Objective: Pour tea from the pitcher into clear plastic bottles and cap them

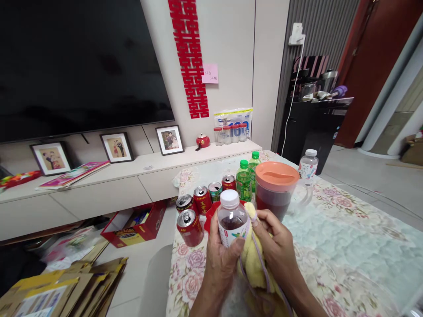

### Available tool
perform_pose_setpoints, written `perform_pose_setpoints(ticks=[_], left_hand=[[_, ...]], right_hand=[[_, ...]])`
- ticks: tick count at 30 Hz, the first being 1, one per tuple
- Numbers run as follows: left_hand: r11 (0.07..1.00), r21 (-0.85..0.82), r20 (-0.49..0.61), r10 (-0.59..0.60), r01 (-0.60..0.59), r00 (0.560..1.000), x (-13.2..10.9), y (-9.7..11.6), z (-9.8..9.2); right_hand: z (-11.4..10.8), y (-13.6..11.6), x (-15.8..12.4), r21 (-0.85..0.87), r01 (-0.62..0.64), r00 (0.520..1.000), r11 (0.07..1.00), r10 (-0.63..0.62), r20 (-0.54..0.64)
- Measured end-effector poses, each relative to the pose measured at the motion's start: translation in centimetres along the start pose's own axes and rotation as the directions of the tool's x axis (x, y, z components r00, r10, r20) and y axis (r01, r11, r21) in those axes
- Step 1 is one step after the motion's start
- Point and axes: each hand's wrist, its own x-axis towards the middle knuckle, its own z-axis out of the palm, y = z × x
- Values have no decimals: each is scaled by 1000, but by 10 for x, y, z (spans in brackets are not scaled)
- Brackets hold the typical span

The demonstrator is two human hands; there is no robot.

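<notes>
My left hand (223, 259) is wrapped round a clear plastic drink bottle (231, 220) with a white cap and dark liquid inside. The bottle stands nearly upright in front of me. My right hand (277, 242) grips a yellow cloth (253, 259) with purple edging, which lies against the bottle's right side and hangs below. Behind the bottle a red dish or bowl (209, 215) is partly hidden. Red drink cans (190, 229) stand to the left. A lidded pitcher (276, 187) of dark liquid with an orange lid stands behind my right hand.
Two green-capped bottles (244, 180) stand behind the cans. Another white-capped bottle (308, 165) is at the table's right rear. The table has a floral cloth (346, 251). Beyond it is a low cabinet (115, 185) with picture frames. Flattened cardboard (76, 286) and a red box (139, 224) lie on the floor.
</notes>
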Motion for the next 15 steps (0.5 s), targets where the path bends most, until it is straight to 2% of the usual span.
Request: perform_pose_setpoints(ticks=[5, 7, 9, 11, 13, 15], left_hand=[[992, 118, -11, -39, 40, 999, -12, -6, -4], [992, 123, 4, -43, 42, 999, -15, -6, -5], [988, 156, 17, -18, 15, 1000, -18, -5, -7], [980, 196, 17, 16, -19, 1000, -20, -3, -9], [977, 208, 8, 37, -38, 999, -22, -2, -10], [981, 185, -14, 53, -50, 998, -24, 0, -9]], right_hand=[[-6, -11, -7, -132, 225, 966, 965, -239, -102], [-6, -9, -8, -154, 265, 954, 952, -282, -100], [-6, -7, -7, -85, 207, 975, 975, -213, -70], [-3, -7, -5, 50, 56, 998, 997, -56, -7], [1, -6, -3, 161, -95, 994, 982, 84, 70], [7, -3, -2, 202, -179, 978, 963, 153, 141]])
